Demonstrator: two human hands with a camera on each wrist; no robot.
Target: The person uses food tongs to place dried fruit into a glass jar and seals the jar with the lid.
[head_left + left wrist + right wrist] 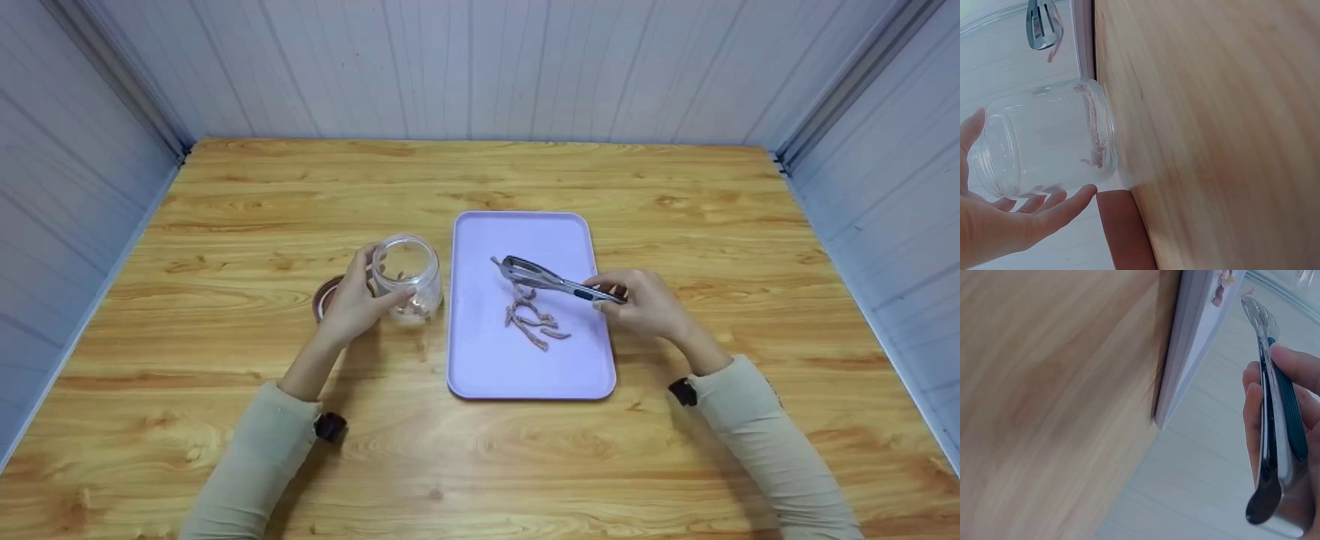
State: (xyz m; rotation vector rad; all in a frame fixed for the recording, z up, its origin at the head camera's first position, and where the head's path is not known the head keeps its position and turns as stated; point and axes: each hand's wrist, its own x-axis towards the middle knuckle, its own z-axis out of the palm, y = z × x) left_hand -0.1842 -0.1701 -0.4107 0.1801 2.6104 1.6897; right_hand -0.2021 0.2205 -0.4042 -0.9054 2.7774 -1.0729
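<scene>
A clear jar (409,281) stands lidless on the table, left of a lavender tray (532,379). My left hand (358,301) holds it, thumb in front and fingers round the far side. Brownish dried strips (1094,126) lie at the jar's bottom in the left wrist view. Over the tray, my right hand (637,301) grips metal tongs (541,278) with dark grip pads, squeezed nearly together. One dried strip (1055,45) hangs from the tongs' tips. Below them, several more strips (531,319) lie in a loose pile on the tray.
A brown lid (324,294) rests on the table behind my left hand, partly covered by it. The wooden table (480,465) is bounded by pale panels (480,67) at the back and both sides.
</scene>
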